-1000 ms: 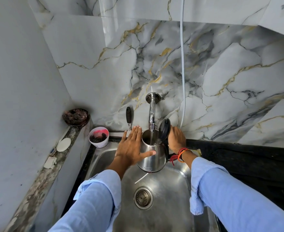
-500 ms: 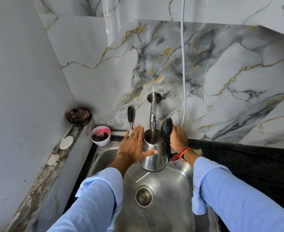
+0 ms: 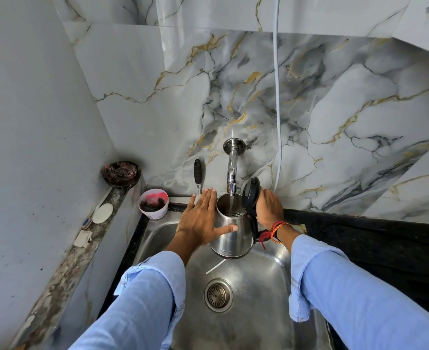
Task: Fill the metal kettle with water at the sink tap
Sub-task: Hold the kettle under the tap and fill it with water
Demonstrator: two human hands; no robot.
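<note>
A shiny metal kettle (image 3: 236,236) hangs over the steel sink (image 3: 264,279), directly under the chrome wall tap (image 3: 231,170). Its black lid (image 3: 251,193) stands flipped up on the right. A thin stream of water falls from the tap into the kettle's mouth. My left hand (image 3: 200,221) lies flat against the kettle's left side, fingers straight and thumb across the front. My right hand (image 3: 267,208) is wrapped around the black handle on the kettle's right side, which it mostly hides.
A white cup (image 3: 153,203) with dark residue stands at the sink's back left corner. A black-handled utensil (image 3: 197,176) leans on the marble wall. A dark scrubber bowl (image 3: 120,173) sits on the left ledge. Black countertop (image 3: 360,238) runs to the right. A drain (image 3: 218,295) lies below.
Hands and kettle hold the same pose under the running tap. Only the view has shifted slightly.
</note>
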